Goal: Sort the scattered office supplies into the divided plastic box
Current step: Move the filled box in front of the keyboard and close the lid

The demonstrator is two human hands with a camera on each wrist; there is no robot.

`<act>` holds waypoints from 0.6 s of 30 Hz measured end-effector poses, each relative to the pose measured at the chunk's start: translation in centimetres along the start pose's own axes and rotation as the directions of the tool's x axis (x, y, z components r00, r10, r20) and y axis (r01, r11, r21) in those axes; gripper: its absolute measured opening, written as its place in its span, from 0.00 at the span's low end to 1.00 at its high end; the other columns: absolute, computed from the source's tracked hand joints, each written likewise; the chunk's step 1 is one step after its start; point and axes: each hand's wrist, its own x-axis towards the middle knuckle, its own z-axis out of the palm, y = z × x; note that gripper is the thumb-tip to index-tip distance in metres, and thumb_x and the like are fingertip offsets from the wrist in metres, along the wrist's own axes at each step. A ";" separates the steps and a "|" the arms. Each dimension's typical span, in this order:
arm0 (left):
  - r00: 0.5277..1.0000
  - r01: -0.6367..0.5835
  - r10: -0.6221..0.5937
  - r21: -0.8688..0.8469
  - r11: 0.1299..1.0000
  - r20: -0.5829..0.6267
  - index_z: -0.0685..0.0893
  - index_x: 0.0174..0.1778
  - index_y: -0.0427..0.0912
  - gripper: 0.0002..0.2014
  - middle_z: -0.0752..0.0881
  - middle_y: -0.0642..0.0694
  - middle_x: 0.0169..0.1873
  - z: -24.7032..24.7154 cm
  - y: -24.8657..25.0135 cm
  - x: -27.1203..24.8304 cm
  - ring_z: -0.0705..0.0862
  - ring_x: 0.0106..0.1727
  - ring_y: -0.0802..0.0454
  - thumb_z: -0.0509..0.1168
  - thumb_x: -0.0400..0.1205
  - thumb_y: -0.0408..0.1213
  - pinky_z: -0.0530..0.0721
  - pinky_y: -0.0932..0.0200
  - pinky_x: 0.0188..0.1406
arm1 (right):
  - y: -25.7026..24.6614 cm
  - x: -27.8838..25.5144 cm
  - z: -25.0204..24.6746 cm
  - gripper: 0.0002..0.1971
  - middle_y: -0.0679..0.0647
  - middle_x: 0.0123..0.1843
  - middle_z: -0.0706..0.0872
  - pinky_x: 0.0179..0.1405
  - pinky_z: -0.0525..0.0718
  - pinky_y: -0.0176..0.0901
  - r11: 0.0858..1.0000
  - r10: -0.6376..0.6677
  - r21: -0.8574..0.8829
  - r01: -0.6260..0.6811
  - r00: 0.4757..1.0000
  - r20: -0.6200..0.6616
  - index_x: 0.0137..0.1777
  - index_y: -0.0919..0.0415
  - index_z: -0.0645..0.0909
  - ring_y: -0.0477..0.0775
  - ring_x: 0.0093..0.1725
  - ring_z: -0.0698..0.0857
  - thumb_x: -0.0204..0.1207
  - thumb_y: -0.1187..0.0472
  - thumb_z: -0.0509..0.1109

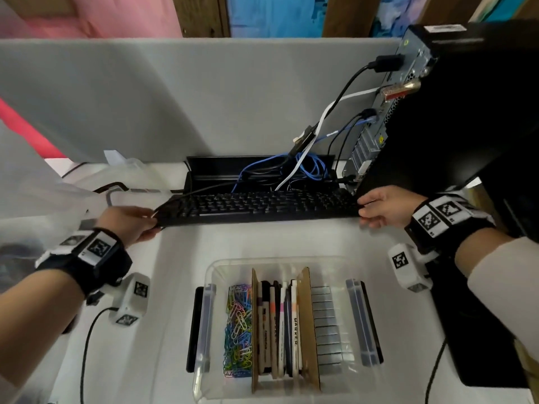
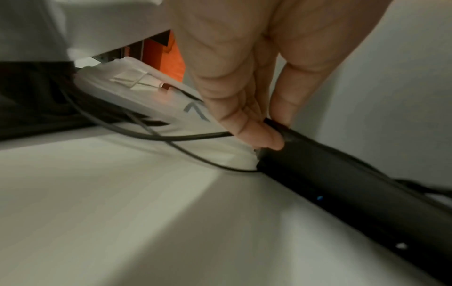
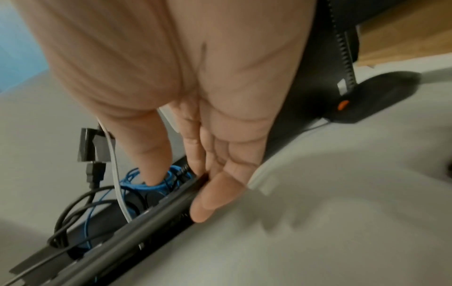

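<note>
The clear divided plastic box stands at the desk's front centre. Cardboard dividers split it three ways: coloured paper clips on the left, markers in the middle, strips of staples on the right. Behind it lies a black keyboard. My left hand pinches its left end between thumb and fingers. My right hand grips its right end, thumb above and fingers under the edge.
A black computer tower with plugged cables stands at the back right. A black cable tray with blue and black cables lies behind the keyboard. A clear plastic bag sits at the left, a grey partition behind, a black mouse to the right.
</note>
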 end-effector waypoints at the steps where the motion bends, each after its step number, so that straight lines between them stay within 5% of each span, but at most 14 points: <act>1: 1.000 -0.009 0.009 0.040 0.999 -0.001 0.81 0.54 0.33 0.10 0.83 0.37 0.35 0.0 -0.9 -0.1 0.84 0.18 0.59 0.63 0.80 0.19 0.84 0.69 0.21 | 0.8 -0.1 0.3 0.18 0.63 0.43 0.83 0.24 0.85 0.35 1.000 0.015 0.016 -0.016 1.000 0.002 0.67 0.67 0.72 0.50 0.28 0.88 0.78 0.75 0.66; 5: 0.998 -0.056 0.054 0.191 0.980 0.011 0.81 0.57 0.30 0.13 0.84 0.38 0.36 0.7 -3.8 -0.9 0.86 0.28 0.50 0.65 0.78 0.17 0.86 0.67 0.25 | 3.0 -0.1 1.9 0.16 0.63 0.44 0.81 0.31 0.81 0.46 0.994 0.085 0.074 -0.084 0.996 -0.004 0.62 0.62 0.70 0.58 0.35 0.84 0.78 0.77 0.64; 9: 0.999 -0.034 0.041 0.226 0.974 -0.025 0.82 0.56 0.38 0.17 0.88 0.37 0.40 1.9 -5.5 -1.1 0.87 0.40 0.38 0.69 0.73 0.22 0.88 0.40 0.49 | 4.5 0.3 3.2 0.14 0.60 0.44 0.81 0.34 0.79 0.46 0.992 0.127 0.024 -0.126 0.992 -0.022 0.58 0.61 0.70 0.57 0.42 0.82 0.78 0.75 0.66; 15: 1.000 -0.009 0.012 0.173 0.985 -0.018 0.79 0.58 0.41 0.19 0.85 0.40 0.38 3.2 -7.1 -1.7 0.87 0.45 0.34 0.64 0.72 0.21 0.86 0.39 0.54 | 5.6 1.0 4.4 0.09 0.60 0.38 0.78 0.36 0.79 0.48 0.981 0.180 -0.065 -0.182 0.983 -0.041 0.43 0.60 0.73 0.54 0.38 0.78 0.79 0.74 0.65; 18: 0.998 0.020 -0.015 0.107 0.994 -0.055 0.80 0.56 0.42 0.17 0.84 0.42 0.35 3.7 -7.1 -2.1 0.84 0.41 0.39 0.63 0.73 0.22 0.86 0.38 0.53 | 5.8 1.3 4.7 0.07 0.61 0.36 0.78 0.35 0.79 0.48 0.975 0.191 -0.100 -0.198 0.979 -0.075 0.43 0.63 0.72 0.54 0.33 0.77 0.79 0.74 0.64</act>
